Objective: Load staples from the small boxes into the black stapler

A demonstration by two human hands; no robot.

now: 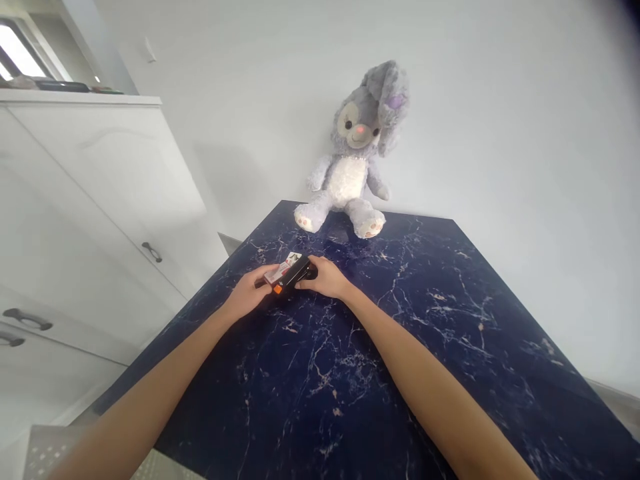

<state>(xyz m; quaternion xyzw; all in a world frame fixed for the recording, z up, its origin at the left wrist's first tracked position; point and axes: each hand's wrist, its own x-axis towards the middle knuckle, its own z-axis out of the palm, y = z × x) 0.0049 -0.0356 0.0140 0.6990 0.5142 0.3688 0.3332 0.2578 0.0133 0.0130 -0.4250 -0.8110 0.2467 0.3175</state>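
- From my remote seat I see 2 bare hands, L hand (248,292) and R hand (327,277), close together over the dark blue marbled tbl (325,387), toward its far left part.
- L hand: thumb + fingers pinch the near left end of a white-red packet (277,273).
- R hand: thumb + fingers grasp the right side of a black item (297,271) w/ an orange patch (278,289) at its near end.
- Packet sits just left of the black item, btwn my 2 hands; can't tell if the 2 are joined, or resting on the tbl vs. lifted.
- White card (294,257) w/ a dark mark shows at the packet's far end.
- Grey plush toy (350,157) sits at the tbl's far edge, tilted, beyond both hands, near the pale wall (500,113).
- White cabinet (100,193) stands left of the tbl, w/ 3 dark handles (153,252) in view.
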